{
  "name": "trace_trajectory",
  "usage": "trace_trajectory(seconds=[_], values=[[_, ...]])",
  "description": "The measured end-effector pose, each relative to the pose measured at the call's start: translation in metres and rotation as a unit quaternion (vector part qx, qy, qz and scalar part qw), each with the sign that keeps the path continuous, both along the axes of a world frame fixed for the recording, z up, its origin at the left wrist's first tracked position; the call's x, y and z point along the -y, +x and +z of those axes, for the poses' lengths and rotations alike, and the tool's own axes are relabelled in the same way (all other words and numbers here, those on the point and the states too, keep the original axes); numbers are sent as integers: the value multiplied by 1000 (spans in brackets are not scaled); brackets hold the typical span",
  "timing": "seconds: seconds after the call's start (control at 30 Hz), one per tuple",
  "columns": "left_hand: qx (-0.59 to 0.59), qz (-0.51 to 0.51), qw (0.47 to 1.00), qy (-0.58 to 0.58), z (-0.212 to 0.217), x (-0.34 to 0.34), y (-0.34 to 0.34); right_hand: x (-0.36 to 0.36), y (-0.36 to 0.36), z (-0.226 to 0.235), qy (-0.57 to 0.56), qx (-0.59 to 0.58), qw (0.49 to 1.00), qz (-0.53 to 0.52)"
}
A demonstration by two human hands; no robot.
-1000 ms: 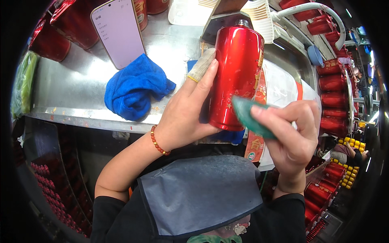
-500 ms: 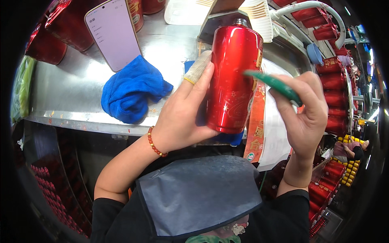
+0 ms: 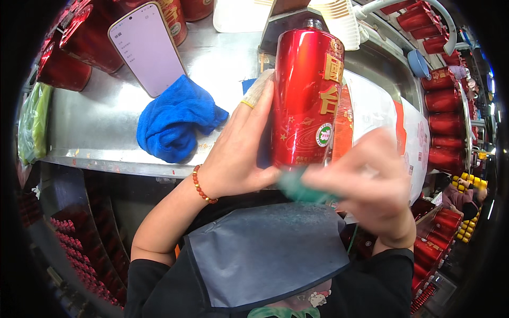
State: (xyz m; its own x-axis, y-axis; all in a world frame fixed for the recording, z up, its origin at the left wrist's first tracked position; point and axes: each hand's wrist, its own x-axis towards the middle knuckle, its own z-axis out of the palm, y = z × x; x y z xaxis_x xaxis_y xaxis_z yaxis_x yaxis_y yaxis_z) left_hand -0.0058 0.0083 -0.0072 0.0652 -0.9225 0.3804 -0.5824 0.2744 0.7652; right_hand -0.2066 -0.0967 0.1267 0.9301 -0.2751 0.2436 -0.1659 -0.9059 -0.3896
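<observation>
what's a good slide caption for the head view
Left hand holds a red bottle; right hand grips a blurred green tool.

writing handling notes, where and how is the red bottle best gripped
Probably by the smooth main body of the red bottle, coming from its left, where the left hand holds it. That long, rounded side offers plenty of surface, while the neck is short and narrow. The right hand with its green tool crowds the lower right.

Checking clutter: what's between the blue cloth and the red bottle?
Head view: the left hand, touching the red bottle, plus a strip of metal table beside the blue cloth.
</observation>
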Motion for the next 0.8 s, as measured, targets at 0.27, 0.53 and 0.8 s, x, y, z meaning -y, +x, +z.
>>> trace_trajectory(seconds=[0.27, 0.53, 0.8], values=[[4, 18, 1000, -19, 0, 1, -2, -23, -6, -13, -142, 13, 989, 41], [7, 19, 1000, -12, -1, 3, -1, -15, -1, -2, -113, 25, 993, -8], [29, -15, 999, -14, -7, 4, 6, 1, -13, -10, -1, 74, 994, -77]])
